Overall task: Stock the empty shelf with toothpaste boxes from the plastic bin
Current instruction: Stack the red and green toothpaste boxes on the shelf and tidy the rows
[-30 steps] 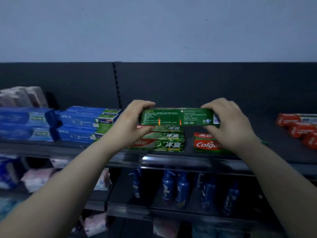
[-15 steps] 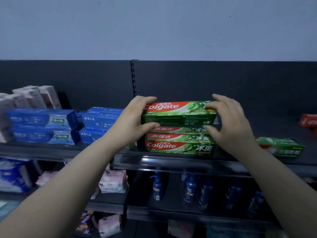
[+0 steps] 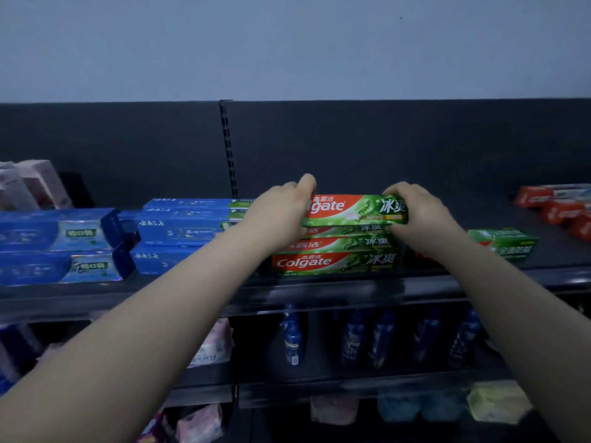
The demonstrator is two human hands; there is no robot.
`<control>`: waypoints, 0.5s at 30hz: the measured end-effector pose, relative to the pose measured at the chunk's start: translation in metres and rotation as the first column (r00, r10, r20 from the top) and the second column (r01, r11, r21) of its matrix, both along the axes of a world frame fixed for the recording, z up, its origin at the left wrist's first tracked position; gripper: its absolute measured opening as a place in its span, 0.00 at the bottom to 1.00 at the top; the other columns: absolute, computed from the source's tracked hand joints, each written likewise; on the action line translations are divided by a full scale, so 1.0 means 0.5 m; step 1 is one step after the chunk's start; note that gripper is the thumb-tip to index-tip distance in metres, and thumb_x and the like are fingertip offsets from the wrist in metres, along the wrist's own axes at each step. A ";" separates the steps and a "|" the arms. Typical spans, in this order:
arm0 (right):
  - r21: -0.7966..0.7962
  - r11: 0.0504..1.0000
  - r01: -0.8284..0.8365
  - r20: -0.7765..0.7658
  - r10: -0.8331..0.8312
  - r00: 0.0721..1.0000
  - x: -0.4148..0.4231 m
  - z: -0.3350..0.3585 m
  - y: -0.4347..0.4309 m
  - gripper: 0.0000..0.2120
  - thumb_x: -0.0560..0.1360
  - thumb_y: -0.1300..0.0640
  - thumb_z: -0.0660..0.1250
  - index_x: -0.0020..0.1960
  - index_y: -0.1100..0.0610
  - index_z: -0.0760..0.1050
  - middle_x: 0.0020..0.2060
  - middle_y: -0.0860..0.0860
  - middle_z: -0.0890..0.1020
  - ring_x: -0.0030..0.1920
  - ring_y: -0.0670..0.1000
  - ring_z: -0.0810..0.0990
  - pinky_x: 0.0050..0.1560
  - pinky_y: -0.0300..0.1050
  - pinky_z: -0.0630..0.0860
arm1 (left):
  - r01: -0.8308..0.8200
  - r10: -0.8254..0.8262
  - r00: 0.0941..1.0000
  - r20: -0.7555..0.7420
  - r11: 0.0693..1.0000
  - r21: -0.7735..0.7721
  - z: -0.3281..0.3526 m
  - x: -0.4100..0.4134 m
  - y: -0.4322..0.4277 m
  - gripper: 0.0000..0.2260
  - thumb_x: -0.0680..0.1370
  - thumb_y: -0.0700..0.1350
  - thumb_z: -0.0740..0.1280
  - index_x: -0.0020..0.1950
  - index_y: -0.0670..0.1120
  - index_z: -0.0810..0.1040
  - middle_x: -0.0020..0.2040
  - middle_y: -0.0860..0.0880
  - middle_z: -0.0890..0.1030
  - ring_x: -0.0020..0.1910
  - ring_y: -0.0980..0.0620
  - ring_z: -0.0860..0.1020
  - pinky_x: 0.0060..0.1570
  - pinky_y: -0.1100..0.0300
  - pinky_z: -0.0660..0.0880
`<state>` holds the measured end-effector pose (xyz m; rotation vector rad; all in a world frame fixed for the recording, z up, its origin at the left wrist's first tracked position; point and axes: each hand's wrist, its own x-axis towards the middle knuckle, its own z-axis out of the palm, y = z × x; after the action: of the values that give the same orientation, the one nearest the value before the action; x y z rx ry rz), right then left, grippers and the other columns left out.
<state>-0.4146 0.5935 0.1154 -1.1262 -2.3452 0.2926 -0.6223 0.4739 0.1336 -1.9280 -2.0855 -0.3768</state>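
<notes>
Now the left hand [image 3: 281,212] and the right hand [image 3: 419,212] each pinch one end of a long green-and-red cardboard toothpaste box [image 3: 355,209]. It lies left-to-right directly on top of the stack of matching boxes [image 3: 335,255]. Blue cardboard boxes [image 3: 192,225] stand just left of the stack and one green box [image 3: 502,243] to its right; I think neither blocks the way.

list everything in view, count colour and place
Colgate stack: at least three, green-red, top shelf centre
held Colgate box: one, green-red, atop that stack
blue toothpaste boxes: several, blue, top shelf left
lone green box: one, green, right of stack
red boxes: several, red, far right
pale boxes: few, whitish-pink, far left
blue bottles: several, dark blue, shelf below
left hand: one, grips held box's left end
right hand: one, grips its right end
</notes>
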 end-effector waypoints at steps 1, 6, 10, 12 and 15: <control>-0.024 1.000 0.006 -0.018 -0.007 1.000 -0.001 0.000 0.003 0.23 0.70 0.60 0.72 0.60 0.47 0.69 0.55 0.48 0.71 0.53 0.50 0.71 0.52 0.46 0.69 | -0.009 0.008 1.000 -0.012 0.999 -0.030 0.004 -0.001 0.011 0.25 0.72 0.46 0.71 0.64 0.47 0.64 0.54 0.45 0.74 0.53 0.43 0.75 0.47 0.52 0.72; -0.085 0.996 0.004 -0.166 -0.018 0.986 -0.002 0.000 0.014 0.25 0.67 0.60 0.76 0.61 0.50 0.71 0.54 0.48 0.71 0.55 0.50 0.72 0.52 0.40 0.65 | 0.072 -0.051 0.994 0.092 0.969 -0.236 0.039 -0.018 0.045 0.29 0.74 0.57 0.68 0.72 0.48 0.66 0.62 0.46 0.75 0.60 0.46 0.73 0.58 0.54 0.71; -0.010 0.998 0.055 -0.229 -0.056 0.972 -0.003 -0.001 0.010 0.29 0.69 0.60 0.75 0.66 0.50 0.68 0.64 0.49 0.68 0.65 0.52 0.69 0.60 0.39 0.64 | 0.119 -0.070 0.980 0.184 0.956 -0.268 0.059 -0.031 0.078 0.20 0.78 0.53 0.64 0.67 0.46 0.70 0.61 0.48 0.76 0.54 0.49 0.75 0.51 0.57 0.71; -0.034 0.996 0.087 -0.246 -0.092 0.965 0.004 -0.003 -0.001 0.37 0.71 0.57 0.74 0.74 0.47 0.58 0.75 0.49 0.57 0.73 0.50 0.59 0.65 0.40 0.58 | 0.100 -0.045 0.973 0.227 0.966 -0.238 0.067 -0.042 0.103 0.18 0.78 0.51 0.66 0.65 0.46 0.69 0.61 0.47 0.74 0.54 0.49 0.74 0.53 0.55 0.72; -0.045 0.991 0.128 -0.253 -0.136 0.958 0.030 -0.027 -0.041 0.41 0.73 0.51 0.71 0.76 0.42 0.49 0.77 0.44 0.48 0.76 0.48 0.51 0.71 0.48 0.58 | -0.020 0.071 0.980 0.184 0.963 -0.269 0.062 -0.058 0.144 0.19 0.77 0.48 0.66 0.66 0.46 0.66 0.62 0.43 0.70 0.57 0.44 0.73 0.58 0.48 0.72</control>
<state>-0.3995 0.5728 0.1018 -1.1772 -2.0366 0.3988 -0.6510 0.5459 0.1647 -2.0575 -2.4092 -0.2949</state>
